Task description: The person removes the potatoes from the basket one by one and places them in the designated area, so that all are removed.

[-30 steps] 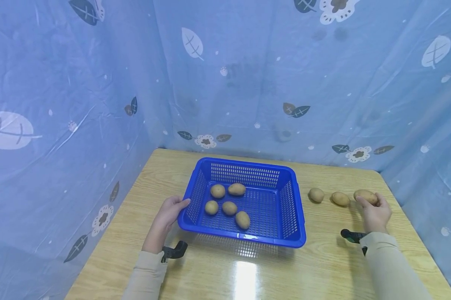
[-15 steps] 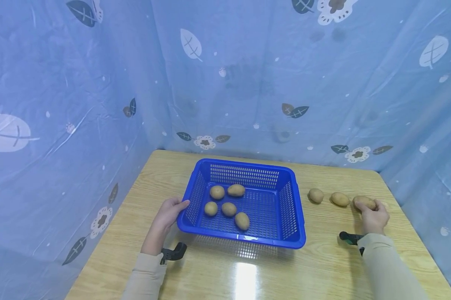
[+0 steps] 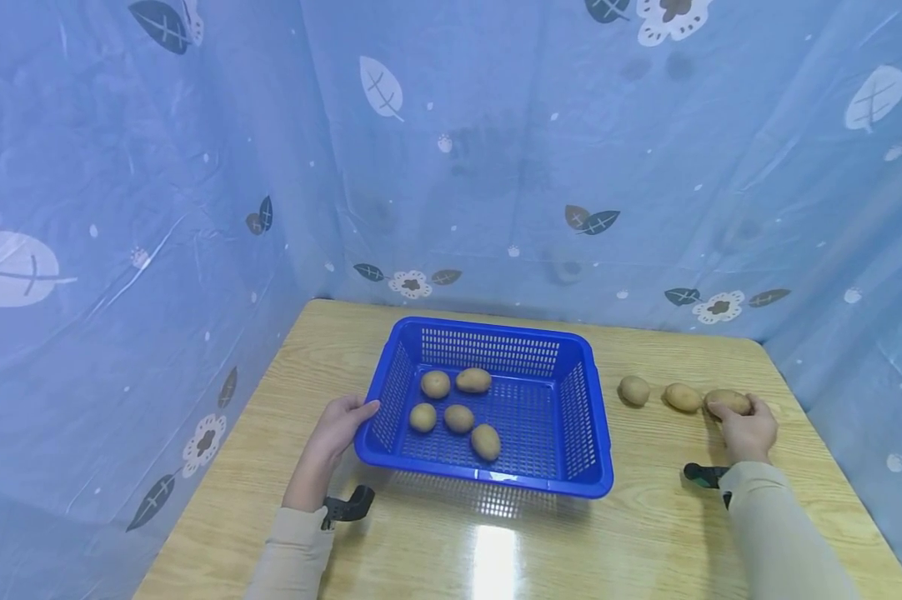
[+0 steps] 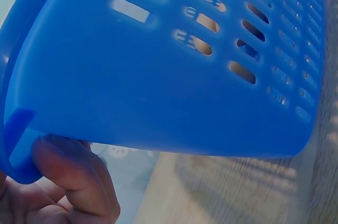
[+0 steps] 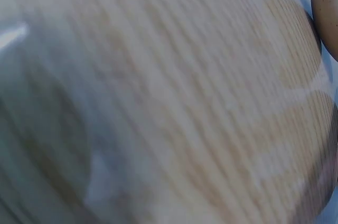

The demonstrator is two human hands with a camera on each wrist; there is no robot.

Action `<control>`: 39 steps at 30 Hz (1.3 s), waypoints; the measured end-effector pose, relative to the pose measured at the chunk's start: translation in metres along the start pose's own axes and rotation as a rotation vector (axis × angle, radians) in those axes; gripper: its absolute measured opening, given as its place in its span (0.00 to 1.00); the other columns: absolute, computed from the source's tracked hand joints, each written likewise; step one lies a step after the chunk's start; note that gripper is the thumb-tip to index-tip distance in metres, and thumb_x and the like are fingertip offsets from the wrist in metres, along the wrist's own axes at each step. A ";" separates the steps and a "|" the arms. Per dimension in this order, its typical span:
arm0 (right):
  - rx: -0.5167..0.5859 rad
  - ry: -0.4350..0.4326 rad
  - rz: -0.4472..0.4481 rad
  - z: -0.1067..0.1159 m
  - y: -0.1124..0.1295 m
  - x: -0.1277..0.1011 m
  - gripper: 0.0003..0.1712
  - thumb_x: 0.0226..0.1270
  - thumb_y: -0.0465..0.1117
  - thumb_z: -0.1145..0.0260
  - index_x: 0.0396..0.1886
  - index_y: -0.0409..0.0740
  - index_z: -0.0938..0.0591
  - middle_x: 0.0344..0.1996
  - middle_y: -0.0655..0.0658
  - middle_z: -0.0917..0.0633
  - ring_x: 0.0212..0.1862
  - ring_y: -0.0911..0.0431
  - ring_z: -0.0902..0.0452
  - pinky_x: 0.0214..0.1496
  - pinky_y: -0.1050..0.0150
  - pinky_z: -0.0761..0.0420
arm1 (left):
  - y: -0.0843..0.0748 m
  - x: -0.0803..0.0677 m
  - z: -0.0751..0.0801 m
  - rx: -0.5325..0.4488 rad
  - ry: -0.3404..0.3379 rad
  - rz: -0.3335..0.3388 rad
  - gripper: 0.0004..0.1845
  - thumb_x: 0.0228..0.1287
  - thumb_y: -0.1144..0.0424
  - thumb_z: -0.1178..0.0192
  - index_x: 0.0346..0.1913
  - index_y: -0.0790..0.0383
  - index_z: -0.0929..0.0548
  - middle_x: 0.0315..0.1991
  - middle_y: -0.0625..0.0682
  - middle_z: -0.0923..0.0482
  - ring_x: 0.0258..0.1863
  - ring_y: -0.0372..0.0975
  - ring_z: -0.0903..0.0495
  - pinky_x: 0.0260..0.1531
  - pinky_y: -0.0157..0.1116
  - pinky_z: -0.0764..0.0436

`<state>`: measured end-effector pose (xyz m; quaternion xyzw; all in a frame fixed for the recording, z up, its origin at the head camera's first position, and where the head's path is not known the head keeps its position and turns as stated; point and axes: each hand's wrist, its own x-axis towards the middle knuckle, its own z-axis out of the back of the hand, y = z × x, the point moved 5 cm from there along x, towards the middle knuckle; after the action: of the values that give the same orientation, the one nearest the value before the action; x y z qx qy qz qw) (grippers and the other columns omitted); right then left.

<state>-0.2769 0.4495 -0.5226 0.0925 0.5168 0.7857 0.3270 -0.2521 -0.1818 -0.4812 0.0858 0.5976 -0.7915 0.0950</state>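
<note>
A blue slotted basket stands mid-table with several potatoes inside. My left hand grips its left rim; in the left wrist view the fingers curl under the rim of the basket. Right of the basket three potatoes lie in a row on the wooden table. My right hand curls round the rightmost potato, which sits down on the tabletop. The right wrist view shows blurred wood grain and a potato's edge.
Two loose potatoes lie between the basket and my right hand. Blue leaf-print sheeting walls the table at the back and both sides. The table's right edge is close to my right hand.
My right hand has lowered the rightmost potato slightly, down onto the table at the end of the row. The left hand and the basket have not moved.
</note>
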 end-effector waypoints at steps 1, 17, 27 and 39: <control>-0.007 0.004 0.003 0.000 0.001 0.001 0.46 0.67 0.50 0.42 0.75 0.43 0.55 0.75 0.38 0.54 0.75 0.41 0.58 0.74 0.49 0.48 | 0.000 0.000 0.000 0.000 0.000 -0.001 0.18 0.71 0.59 0.49 0.50 0.74 0.23 0.41 0.62 0.17 0.36 0.40 0.17 0.41 0.36 0.19; -0.149 0.057 0.046 0.002 0.001 0.001 0.48 0.68 0.53 0.44 0.75 0.38 0.58 0.74 0.31 0.55 0.73 0.35 0.59 0.72 0.43 0.48 | 0.000 -0.002 -0.001 -0.049 0.003 -0.002 0.17 0.71 0.61 0.49 0.48 0.76 0.24 0.39 0.64 0.17 0.34 0.43 0.16 0.34 0.32 0.19; -0.108 0.123 0.021 0.005 0.001 -0.003 0.50 0.68 0.58 0.48 0.74 0.41 0.64 0.74 0.33 0.61 0.74 0.35 0.63 0.73 0.43 0.51 | 0.001 -0.001 -0.002 -0.055 0.001 -0.001 0.18 0.71 0.60 0.50 0.48 0.75 0.24 0.39 0.64 0.17 0.35 0.43 0.16 0.36 0.33 0.17; -0.124 0.126 0.036 0.005 -0.002 0.001 0.51 0.68 0.58 0.48 0.74 0.39 0.65 0.74 0.32 0.63 0.74 0.35 0.66 0.73 0.42 0.53 | 0.001 -0.001 -0.001 -0.040 -0.006 0.016 0.18 0.71 0.59 0.49 0.48 0.75 0.23 0.39 0.63 0.17 0.33 0.41 0.17 0.35 0.32 0.19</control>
<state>-0.2746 0.4544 -0.5226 0.0316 0.4849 0.8262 0.2850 -0.2511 -0.1810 -0.4827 0.0864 0.6123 -0.7789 0.1046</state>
